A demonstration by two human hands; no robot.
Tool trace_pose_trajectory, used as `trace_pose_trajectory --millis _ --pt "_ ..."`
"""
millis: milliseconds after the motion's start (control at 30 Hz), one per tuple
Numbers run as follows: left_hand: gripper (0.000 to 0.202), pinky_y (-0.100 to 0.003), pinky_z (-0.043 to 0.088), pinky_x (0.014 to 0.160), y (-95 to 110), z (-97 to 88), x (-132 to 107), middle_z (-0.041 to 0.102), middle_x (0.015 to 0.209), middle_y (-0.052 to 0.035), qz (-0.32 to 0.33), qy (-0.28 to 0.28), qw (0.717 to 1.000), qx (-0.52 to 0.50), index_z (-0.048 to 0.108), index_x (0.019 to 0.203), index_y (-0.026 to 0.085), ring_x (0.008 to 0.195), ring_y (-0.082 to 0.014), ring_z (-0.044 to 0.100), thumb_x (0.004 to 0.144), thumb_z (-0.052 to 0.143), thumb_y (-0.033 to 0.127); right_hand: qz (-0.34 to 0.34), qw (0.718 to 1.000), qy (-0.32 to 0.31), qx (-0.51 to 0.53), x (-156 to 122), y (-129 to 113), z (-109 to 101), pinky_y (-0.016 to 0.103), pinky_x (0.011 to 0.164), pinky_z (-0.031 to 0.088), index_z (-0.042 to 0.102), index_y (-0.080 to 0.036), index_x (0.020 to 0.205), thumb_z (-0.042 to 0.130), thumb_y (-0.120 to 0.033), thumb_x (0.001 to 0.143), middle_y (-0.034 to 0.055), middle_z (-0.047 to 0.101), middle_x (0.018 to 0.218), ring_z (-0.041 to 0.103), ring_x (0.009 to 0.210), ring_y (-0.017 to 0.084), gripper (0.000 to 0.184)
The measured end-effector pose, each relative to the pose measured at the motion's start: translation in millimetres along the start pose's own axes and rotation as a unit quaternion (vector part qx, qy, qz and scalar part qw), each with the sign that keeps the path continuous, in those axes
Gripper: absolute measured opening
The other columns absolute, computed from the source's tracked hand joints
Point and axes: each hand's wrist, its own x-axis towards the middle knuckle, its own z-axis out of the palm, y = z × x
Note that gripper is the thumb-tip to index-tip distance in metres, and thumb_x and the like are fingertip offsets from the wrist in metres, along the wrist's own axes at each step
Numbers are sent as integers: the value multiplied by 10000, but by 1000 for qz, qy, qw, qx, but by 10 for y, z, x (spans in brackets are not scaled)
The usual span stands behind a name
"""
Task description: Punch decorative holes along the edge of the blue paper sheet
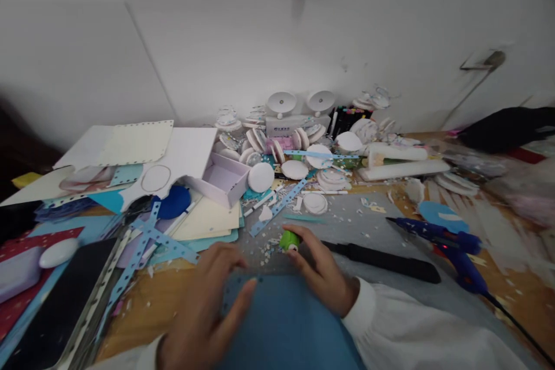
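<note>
My left hand (203,306) lies flat with fingers spread on a blue sheet of card (286,329) that has small punched holes along its far edge. My right hand (318,269) is closed around a small green hole punch (289,240) at the far edge of the sheet, thumb and fingers pinching it. Tiny paper scraps lie scattered just beyond the punch on a grey mat (347,219).
A blue glue gun (446,240) lies at the right, a black knife-like tool (381,260) beside my right hand. A small open white box (223,179), white paper discs (295,169), punched blue strips (151,237), card sheets and a dark tablet (52,312) crowd the left and back.
</note>
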Motion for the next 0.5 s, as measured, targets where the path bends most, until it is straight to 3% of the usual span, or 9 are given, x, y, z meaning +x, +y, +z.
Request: trace_pose_trajectory --millis 100,233,333,500 --pt "225 -415 460 818 -29 142 244 589 1002 -48 -1 -101 994 46 590 985 217 945 -250 536 800 629 340 -4 1000 5 -13 -12 21 7 327 982 399 440 -206 1258 446 -309 920 80 557 1215 510 1140 190 353" --pt "179 -404 422 797 -45 233 284 585 933 -33 -7 -194 979 57 581 877 206 904 -250 516 730 679 241 -11 1000 13 -26 -20 79 33 320 990 401 417 -230 1276 460 -303 919 68 542 1253 495 1173 187 367" --pt "110 -363 418 768 -87 268 211 593 915 -27 -23 -208 978 19 572 868 203 884 -229 518 771 621 183 -20 999 26 -26 -24 108 51 317 977 417 422 -243 1271 479 -300 912 64 549 1246 505 1165 188 367" --pt "93 -276 439 678 -168 314 145 610 800 -19 -55 -161 983 -73 583 830 182 744 -169 552 778 561 108 -27 999 27 -17 -32 42 29 336 959 435 425 -253 1273 551 -304 874 76 541 1244 512 1154 213 422"
